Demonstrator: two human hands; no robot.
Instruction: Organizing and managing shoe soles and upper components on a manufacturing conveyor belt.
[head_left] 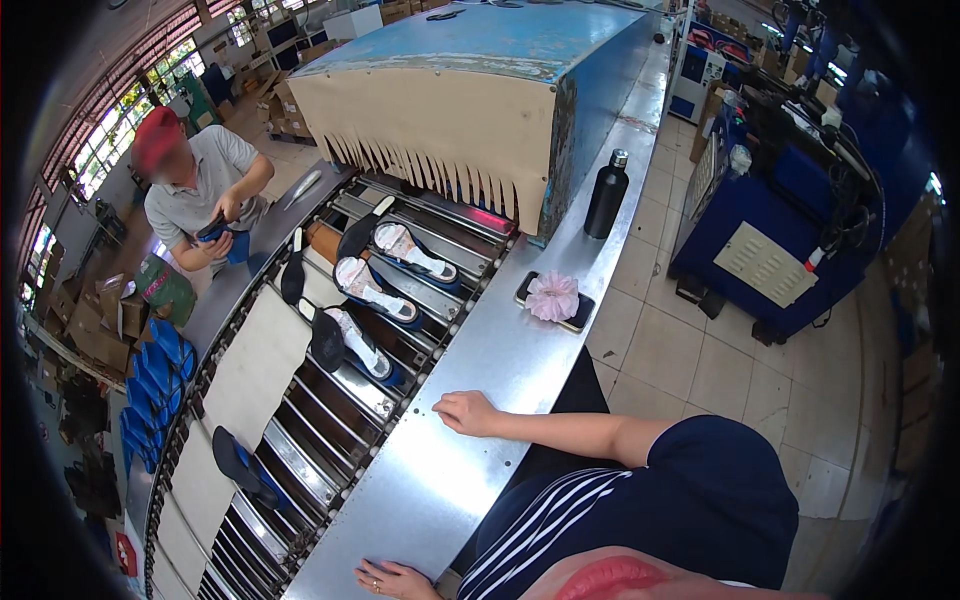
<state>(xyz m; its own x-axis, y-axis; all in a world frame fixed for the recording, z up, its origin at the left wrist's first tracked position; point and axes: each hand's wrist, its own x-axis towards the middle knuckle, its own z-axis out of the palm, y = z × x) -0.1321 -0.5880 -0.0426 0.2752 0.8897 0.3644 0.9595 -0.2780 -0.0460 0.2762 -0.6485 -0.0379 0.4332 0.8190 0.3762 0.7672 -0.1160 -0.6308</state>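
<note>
My right hand point(468, 413) rests on the bare metal ledge point(450, 470) beside the roller conveyor, its fingers curled in and nothing visible in them. Farther down the same ledge, my left hand point(395, 580) lies with its fingers stretched out, a ring on one of them; the lower edge cuts it off. Nearest to the right hand on the conveyor is a whitish-topped shoe sole point(358, 343), with a black shoe upper point(326, 340) next to it. More soles, such as one sole point(375, 290), lie beyond. A dark shoe part point(245, 468) lies nearer on a beige sheet point(262, 350).
A blue box-shaped tunnel point(600, 110) with a fringed beige curtain point(420, 125) covers the conveyor's far end. On the ledge stand a black bottle point(606, 195) and a phone point(577, 318) under a pink scrunchie point(552, 297). Across, a co-worker point(205, 185) handles a blue-and-black shoe part.
</note>
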